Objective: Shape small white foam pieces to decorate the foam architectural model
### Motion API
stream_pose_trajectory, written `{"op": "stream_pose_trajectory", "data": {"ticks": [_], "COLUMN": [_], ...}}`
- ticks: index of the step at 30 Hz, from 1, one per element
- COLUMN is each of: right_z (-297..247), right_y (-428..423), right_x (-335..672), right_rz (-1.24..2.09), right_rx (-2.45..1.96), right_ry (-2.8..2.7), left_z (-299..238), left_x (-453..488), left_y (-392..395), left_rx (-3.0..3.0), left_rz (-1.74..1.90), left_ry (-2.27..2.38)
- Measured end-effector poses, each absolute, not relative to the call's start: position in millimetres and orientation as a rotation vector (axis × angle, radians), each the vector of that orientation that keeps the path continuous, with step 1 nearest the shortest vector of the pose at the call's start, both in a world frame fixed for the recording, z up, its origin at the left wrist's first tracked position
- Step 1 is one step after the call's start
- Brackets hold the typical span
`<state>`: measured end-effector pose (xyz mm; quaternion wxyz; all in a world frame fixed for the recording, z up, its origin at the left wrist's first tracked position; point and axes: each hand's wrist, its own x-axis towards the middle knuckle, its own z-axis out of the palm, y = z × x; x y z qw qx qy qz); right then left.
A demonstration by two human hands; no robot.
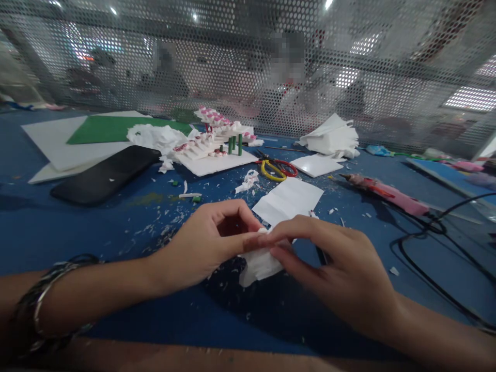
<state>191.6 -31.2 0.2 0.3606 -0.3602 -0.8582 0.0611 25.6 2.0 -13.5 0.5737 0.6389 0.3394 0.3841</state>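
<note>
A small crumpled piece of white tissue paper [260, 266] hangs from my fingertips above the blue table. My left hand [205, 240] pinches its upper edge between thumb and forefinger. From the other side my right hand [333, 258] grips the same tissue, its fingertips meeting the left ones. Just beyond my hands lies a flat white paper sheet [289, 199]. Farther off stands a small white model staircase [217, 142] with pink dabs and green posts on a white board. Scissors [274, 169] with yellow and red handles lie beside it.
At left are a black phone [106, 174], a green sheet [120, 128] and white boards. A stack of white tissues [331, 137] sits at the back. On the right lies a pink glue gun [387, 192] with a looping black cable [422, 289]. A perforated metal screen [240, 67] rises behind the table.
</note>
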Motion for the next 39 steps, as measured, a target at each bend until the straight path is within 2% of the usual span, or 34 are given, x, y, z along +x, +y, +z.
{"op": "stream_pose_trajectory", "data": {"ticks": [5,16,35,39], "right_z": [4,13,4,7], "right_y": [-33,-35,-36,-32], "right_x": [190,194,208,203], "right_rz": [0.303,0.327,-0.266,-0.225], "right_rx": [-1.003,-1.015,-0.857,-0.834], "right_ry": [-2.143,-2.155,-2.445,-2.455], "left_z": [-15,-15,-15,-14], "left_x": [25,22,22,22], "left_y": [1,5,6,5], "left_rx": [1.415,1.286,1.352,1.396], "left_rz": [0.866,0.735,0.700,0.688], "left_ry": [0.764,0.680,0.667,0.655]}}
